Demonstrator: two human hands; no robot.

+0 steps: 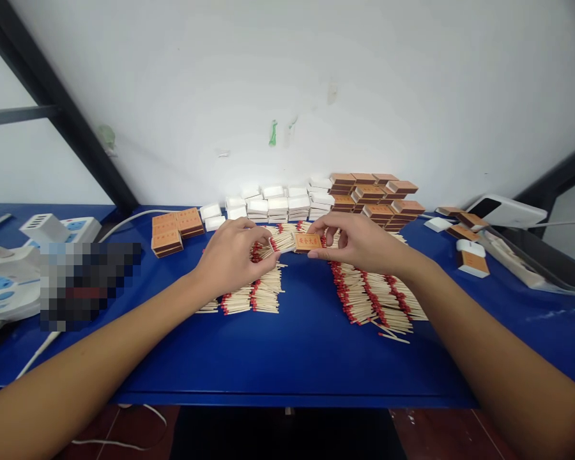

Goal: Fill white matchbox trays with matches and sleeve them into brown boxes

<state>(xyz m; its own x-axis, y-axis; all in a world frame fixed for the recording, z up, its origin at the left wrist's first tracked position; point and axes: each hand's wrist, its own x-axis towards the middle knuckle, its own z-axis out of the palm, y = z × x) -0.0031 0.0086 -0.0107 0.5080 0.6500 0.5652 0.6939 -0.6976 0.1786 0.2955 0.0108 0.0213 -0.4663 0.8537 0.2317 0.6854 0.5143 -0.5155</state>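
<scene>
My left hand [239, 251] pinches the end of a white matchbox tray [283, 242] filled with red-tipped matches. In my right hand [352, 241] is an orange matchbox sleeve [308, 242], gripped by its right end between thumb and fingers. The tray's right end meets the sleeve's left opening, and much of the tray stays outside. Below and behind the hands lie rows of loose matches, one group on the left [263, 295] and a larger one on the right [371, 297]. My hands cover part of both groups.
White trays [271, 206] are stacked along the wall, beside stacked orange sleeves [376, 195]. Several matchboxes [175, 230] sit at the left. A power strip [9, 287] and a blurred-out dark object [89, 281] lie further left. At the right are a white device [505, 212] and loose box parts [472, 259].
</scene>
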